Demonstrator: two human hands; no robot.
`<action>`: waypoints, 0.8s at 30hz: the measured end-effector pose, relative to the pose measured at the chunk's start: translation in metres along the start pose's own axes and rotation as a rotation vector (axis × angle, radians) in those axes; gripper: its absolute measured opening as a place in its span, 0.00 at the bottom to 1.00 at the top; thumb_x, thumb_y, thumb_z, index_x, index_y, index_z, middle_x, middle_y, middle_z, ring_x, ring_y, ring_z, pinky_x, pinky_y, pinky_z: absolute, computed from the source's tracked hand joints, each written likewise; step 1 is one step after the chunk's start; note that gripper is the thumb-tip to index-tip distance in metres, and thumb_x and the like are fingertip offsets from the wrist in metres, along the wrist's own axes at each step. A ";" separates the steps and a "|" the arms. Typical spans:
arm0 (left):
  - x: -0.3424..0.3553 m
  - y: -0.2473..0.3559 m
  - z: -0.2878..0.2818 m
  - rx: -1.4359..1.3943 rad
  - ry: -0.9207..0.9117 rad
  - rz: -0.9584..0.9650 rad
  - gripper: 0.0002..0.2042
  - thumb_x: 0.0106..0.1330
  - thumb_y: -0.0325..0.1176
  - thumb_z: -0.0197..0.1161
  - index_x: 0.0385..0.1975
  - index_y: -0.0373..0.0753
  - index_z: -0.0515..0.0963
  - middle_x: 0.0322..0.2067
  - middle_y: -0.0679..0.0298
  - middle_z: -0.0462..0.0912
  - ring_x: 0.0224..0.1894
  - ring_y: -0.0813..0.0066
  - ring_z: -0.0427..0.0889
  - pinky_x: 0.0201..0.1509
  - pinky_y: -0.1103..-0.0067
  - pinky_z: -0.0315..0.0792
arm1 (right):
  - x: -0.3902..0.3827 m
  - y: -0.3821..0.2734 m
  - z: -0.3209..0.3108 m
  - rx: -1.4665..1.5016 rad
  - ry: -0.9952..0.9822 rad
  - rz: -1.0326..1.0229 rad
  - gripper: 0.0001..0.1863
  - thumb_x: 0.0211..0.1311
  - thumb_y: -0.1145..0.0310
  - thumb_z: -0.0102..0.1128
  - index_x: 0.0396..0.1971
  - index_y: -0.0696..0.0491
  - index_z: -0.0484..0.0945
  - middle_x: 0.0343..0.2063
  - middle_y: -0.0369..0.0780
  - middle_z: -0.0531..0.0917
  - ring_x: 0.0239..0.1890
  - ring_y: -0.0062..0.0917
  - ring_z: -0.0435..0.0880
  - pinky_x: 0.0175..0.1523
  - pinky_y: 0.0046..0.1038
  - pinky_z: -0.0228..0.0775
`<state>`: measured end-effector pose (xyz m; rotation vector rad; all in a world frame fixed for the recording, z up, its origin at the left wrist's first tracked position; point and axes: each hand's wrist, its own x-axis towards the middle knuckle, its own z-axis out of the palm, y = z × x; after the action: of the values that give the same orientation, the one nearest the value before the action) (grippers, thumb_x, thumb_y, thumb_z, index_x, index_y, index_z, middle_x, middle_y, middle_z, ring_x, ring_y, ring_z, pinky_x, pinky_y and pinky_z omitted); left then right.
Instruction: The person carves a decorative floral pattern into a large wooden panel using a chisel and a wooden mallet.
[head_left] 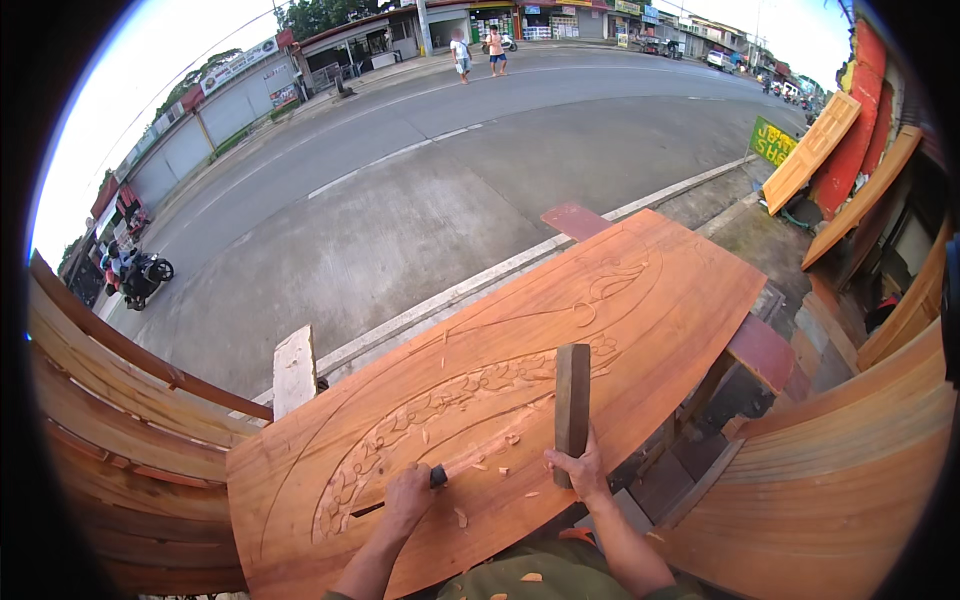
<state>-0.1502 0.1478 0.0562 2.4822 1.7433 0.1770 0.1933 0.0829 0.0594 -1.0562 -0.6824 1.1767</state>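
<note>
A large reddish-brown wooden panel (640, 300) lies in front of me, with a curved border and a leafy pattern partly carved into it. My left hand (408, 497) is closed around a chisel, whose dark handle end (438, 476) sticks out on the right. The chisel's dark blade (366, 510) points left and rests low over the carved band. My right hand (585, 468) grips the lower end of a dark squared wooden block (572, 400), held upright over the panel's near edge. The block is apart from the chisel. Pale wood chips (461, 517) are scattered on the panel.
Reddish support boards (765, 350) jut out under the panel. Stacked planks (130, 450) stand at the left, and more boards (840, 460) at the right. Beyond a kerb runs a road (400, 190) with two people walking and a motorcycle (148, 280).
</note>
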 end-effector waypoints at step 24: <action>0.013 -0.007 -0.016 -0.096 -0.362 -0.025 0.14 0.60 0.39 0.76 0.37 0.33 0.87 0.36 0.43 0.91 0.42 0.44 0.92 0.48 0.54 0.85 | 0.005 0.024 0.067 -1.505 -0.097 -0.003 0.55 0.58 0.45 0.82 0.85 0.32 0.62 0.51 0.52 0.82 0.55 0.49 0.86 0.57 0.49 0.82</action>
<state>-0.1551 0.1630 0.0713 2.2509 1.5736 -0.1760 0.1263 0.1083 0.0628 -2.1934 -1.7362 0.5527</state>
